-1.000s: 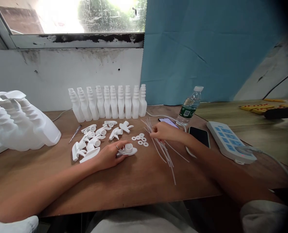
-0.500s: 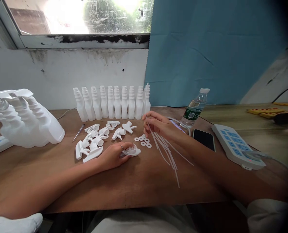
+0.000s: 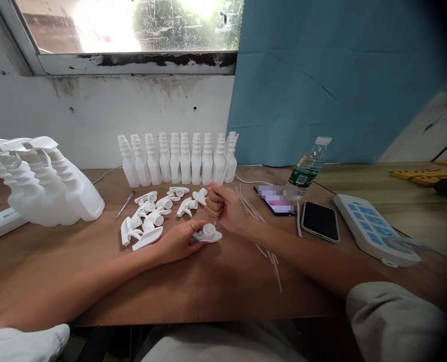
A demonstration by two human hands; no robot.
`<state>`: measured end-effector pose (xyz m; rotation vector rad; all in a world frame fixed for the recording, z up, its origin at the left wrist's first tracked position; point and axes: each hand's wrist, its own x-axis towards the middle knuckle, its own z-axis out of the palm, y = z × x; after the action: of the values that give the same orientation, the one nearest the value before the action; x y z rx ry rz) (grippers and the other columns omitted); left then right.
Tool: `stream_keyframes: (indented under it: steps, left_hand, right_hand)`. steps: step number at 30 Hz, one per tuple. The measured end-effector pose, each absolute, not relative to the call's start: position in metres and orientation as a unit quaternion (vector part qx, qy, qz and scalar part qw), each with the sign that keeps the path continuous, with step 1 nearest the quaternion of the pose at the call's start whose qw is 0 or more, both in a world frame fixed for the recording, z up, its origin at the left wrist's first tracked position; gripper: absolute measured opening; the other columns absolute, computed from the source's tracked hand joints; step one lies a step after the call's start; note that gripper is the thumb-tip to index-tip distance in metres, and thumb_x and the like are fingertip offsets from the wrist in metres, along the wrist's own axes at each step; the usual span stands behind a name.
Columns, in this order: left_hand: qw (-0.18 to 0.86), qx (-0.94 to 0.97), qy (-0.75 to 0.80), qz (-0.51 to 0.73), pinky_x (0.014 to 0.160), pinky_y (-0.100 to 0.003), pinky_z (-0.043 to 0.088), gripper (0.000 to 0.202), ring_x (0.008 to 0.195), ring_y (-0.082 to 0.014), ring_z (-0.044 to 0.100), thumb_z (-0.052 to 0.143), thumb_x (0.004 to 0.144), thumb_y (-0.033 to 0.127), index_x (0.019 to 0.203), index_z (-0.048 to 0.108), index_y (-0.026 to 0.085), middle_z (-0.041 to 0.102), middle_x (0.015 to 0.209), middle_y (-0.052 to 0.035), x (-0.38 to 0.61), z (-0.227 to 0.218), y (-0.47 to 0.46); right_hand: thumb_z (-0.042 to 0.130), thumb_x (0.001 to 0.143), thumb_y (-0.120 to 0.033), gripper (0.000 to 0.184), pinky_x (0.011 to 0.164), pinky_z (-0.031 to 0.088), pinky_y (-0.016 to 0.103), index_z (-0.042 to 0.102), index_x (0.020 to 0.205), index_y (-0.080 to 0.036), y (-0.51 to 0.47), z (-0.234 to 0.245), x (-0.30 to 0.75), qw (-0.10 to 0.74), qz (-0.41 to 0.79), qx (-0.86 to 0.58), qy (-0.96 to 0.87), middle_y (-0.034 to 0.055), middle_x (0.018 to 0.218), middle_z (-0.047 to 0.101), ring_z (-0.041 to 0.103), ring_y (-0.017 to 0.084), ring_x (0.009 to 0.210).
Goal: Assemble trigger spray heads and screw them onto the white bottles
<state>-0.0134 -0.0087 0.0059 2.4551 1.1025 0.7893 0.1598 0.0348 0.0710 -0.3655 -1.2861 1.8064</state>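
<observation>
Head — tube in right hand — fingers around it.

We found the white plastic trigger head partly covered by the left hand. The right hand hid the gripped stretch of one thin white plastic tube. The view's left edge cut off the clustered white plastic bottles. We could not read the black rectangular phone, its lit screen being pixelated.

to the right of the right hand lie a lit phone, a dark-screened phone and, farthest out, a power strip; beyond that hand, a water bottle, blue cloth and a window
</observation>
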Motion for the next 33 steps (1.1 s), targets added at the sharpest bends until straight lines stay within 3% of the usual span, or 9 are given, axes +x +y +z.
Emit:
stream_keyframes:
  steps: [9,33]
  left_hand:
    - [0.162,0.876,0.375,0.258,0.079,-0.029,0.05,0.023,0.091,-0.0198,0.062,0.06,0.083,0.021,0.106,0.057,0.02,0.066,0.103,-0.0041,-0.013,0.007,-0.007]
    - [0.157,0.881,0.366,0.254,0.082,-0.031,0.049,0.018,0.094,-0.0209,0.06,0.058,0.086,0.024,0.104,0.056,0.02,0.064,0.103,-0.0049,-0.014,0.007,-0.005]
  right_hand:
    - [0.056,0.084,-0.049,0.058,0.034,0.011,0.017,0.016,0.053,-0.021,0.03,0.053,0.15,0.432,0.75,-0.144,-0.48,-0.0094,0.042,0.012,0.009,0.004,0.034]
    - [0.056,0.084,-0.044,0.055,0.034,0.008,0.018,0.019,0.051,-0.02,0.026,0.049,0.145,0.508,0.713,-0.145,-0.462,-0.0097,0.042,0.012,0.008,0.004,0.035]
